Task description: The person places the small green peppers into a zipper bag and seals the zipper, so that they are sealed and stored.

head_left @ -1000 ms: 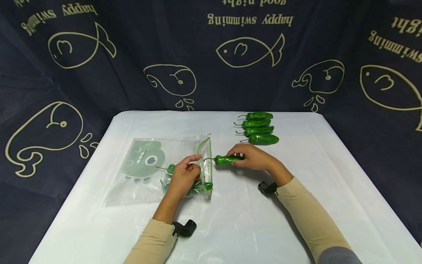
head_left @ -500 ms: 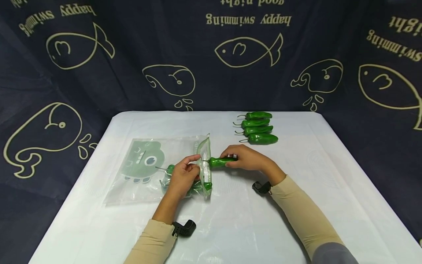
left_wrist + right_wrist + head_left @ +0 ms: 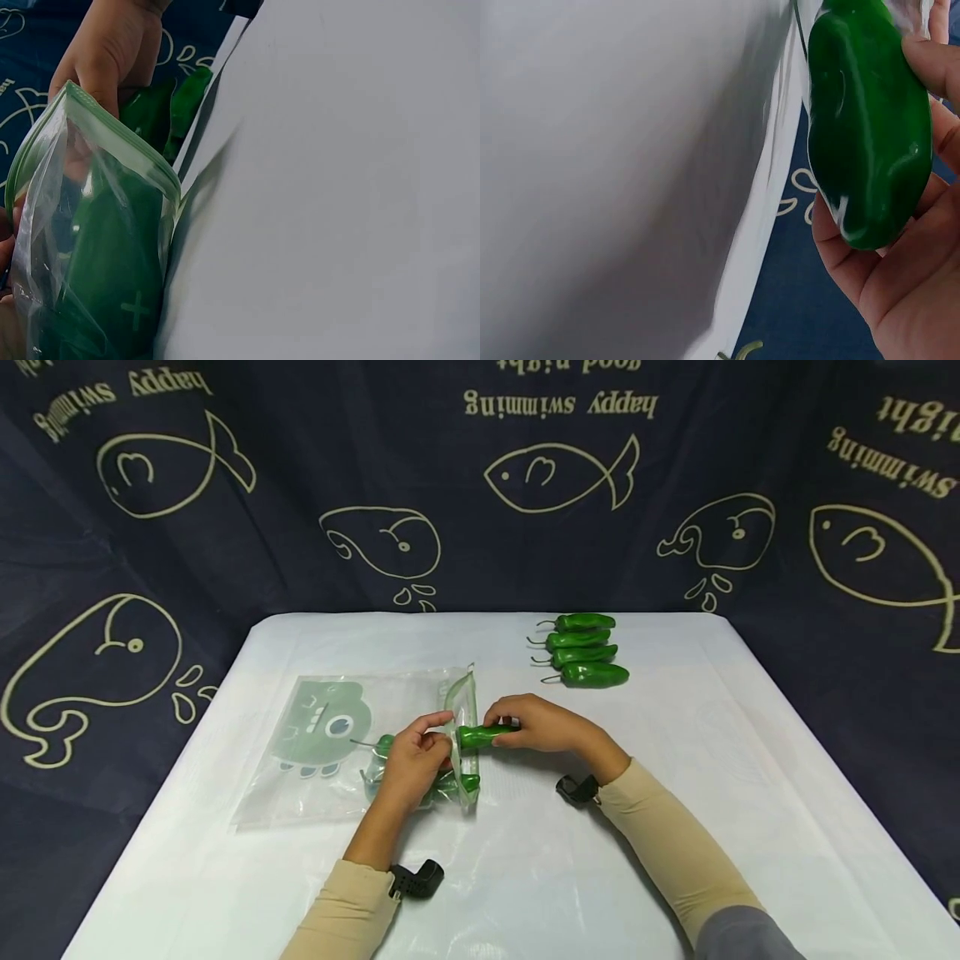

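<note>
A clear zip bag (image 3: 405, 693) with a green dinosaur print lies flat, its mouth facing right and held apart. My left hand (image 3: 414, 762) pinches the upper edge of that mouth between thumb and fingers. Inside the bag, green peppers (image 3: 112, 262) show through the plastic near the opening. My right hand (image 3: 543, 724) grips another green pepper (image 3: 870, 127) by its blunt end, thumb on one side and fingers on the other. In the head view its stem end is inside the bag's mouth, while the rest sticks out to the right.
Several green peppers (image 3: 594, 674) lie in a stacked row at the back right of the white table (image 3: 600, 877). A dark curtain (image 3: 450, 468) with fish drawings hangs behind the table. Each wrist carries a black camera (image 3: 418, 878).
My right hand has moved left with the pepper, whose stem end has passed from outside the bag into its mouth. The left hand and the bag have stayed nearly in place.
</note>
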Tool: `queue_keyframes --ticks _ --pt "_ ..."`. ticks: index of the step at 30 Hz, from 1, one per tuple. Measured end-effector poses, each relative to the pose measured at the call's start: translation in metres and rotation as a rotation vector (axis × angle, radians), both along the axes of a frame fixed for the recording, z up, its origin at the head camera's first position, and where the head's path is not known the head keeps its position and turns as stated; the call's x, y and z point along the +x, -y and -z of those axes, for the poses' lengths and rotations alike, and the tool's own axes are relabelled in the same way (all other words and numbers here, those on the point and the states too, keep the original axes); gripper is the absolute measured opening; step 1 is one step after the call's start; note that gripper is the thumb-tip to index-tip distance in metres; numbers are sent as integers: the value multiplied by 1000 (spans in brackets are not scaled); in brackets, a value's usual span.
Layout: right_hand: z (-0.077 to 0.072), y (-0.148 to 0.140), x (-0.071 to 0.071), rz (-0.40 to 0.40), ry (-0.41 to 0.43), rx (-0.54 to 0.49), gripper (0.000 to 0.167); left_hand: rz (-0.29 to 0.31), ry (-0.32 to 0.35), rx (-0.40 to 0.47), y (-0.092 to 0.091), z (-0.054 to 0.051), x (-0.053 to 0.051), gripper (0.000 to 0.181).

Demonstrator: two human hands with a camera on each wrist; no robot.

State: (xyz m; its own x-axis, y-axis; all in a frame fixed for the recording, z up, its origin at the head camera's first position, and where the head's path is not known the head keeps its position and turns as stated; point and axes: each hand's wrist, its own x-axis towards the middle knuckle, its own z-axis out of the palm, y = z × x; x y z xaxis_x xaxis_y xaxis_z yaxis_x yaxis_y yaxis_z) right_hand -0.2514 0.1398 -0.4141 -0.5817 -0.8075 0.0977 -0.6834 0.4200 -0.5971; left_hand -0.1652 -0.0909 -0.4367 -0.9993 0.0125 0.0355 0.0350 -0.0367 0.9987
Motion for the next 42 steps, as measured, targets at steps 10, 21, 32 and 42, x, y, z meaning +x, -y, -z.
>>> queue_keyframes --ticks 10,21,32,42 --pt "0 13 2 -30 -2 21 12 -16 13 -24 0 -2 1 45" --pt "1 22 2 -29 18 38 18 -14 14 -17 0 -1 0 44" --pt "1 24 3 -21 35 86 30 -11 2 -13 0 0 0 44" --pt "4 16 2 -49 79 122 46 -6 -2 -14 0 0 0 44"
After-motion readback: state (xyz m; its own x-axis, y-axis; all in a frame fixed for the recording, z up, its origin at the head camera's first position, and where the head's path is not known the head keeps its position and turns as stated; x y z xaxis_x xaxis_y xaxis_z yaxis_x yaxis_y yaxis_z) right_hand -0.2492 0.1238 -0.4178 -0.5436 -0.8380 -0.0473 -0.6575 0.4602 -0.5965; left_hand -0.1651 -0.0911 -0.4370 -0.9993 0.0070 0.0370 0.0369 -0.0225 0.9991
